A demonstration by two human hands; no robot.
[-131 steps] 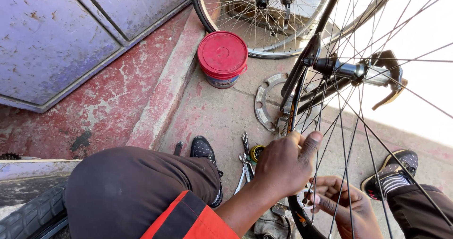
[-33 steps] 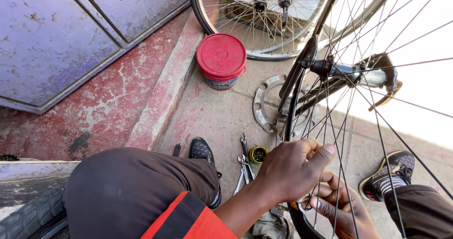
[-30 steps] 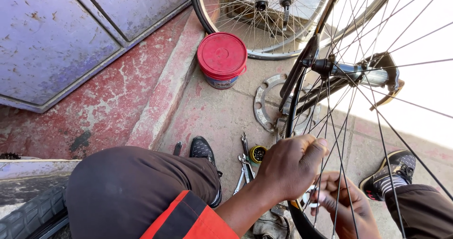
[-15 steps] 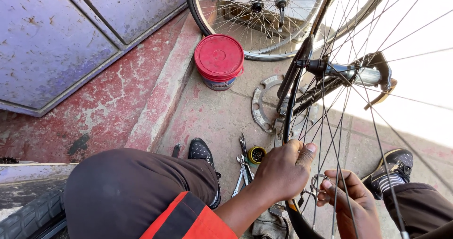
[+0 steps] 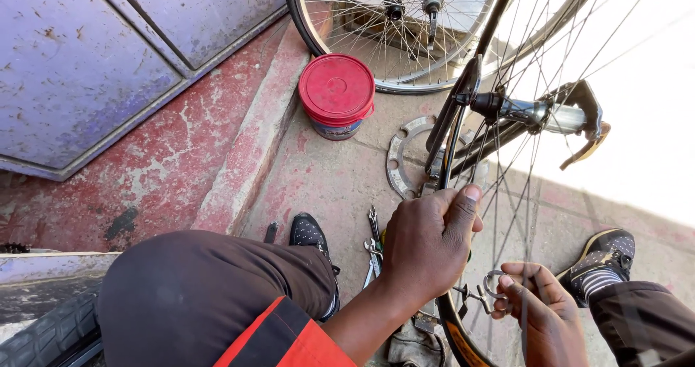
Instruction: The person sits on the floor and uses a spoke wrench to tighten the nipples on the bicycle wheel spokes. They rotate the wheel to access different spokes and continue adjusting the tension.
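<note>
Left hand (image 5: 428, 247): curled round the black rim (image 5: 450, 157), thumb stretched up along it, fingers wrapped behind; fairly tight hold
Right hand (image 5: 537, 310): low at the frame's bottom, reaching in among the spokes (image 5: 532, 193), fingers pinched on a small metal spoke key (image 5: 486, 289); otherwise partly bent, not a fist
Spoke key: between the two hands, just right of the rim; its long axis lies roughly level, the looped end toward the right hand, the thin end pointing left at the rim
Wheel: stands on edge in front of the person, seen almost edge-on; the rim runs from the bottom of the view up and a little right; hub (image 5: 521, 111) near the upper right, its axle lying level, left to right
Spokes: fan from the hub down to the rim past both hands
Second wheel (image 5: 405, 34): leans at the top of the view, behind a red-lidded tub (image 5: 337, 92)
Chainring (image 5: 405, 157): flat on the concrete just left of the rim
Pliers (image 5: 372, 247): on the ground beside the left wrist, long axis running away from the person
Shoes: left shoe (image 5: 311, 237) by the pliers, right shoe (image 5: 601, 255) beyond the spokes
Tyre (image 5: 43, 338): bottom left corner, tread showing
Door (image 5: 94, 63): purple metal, upper left, above a red step
</note>
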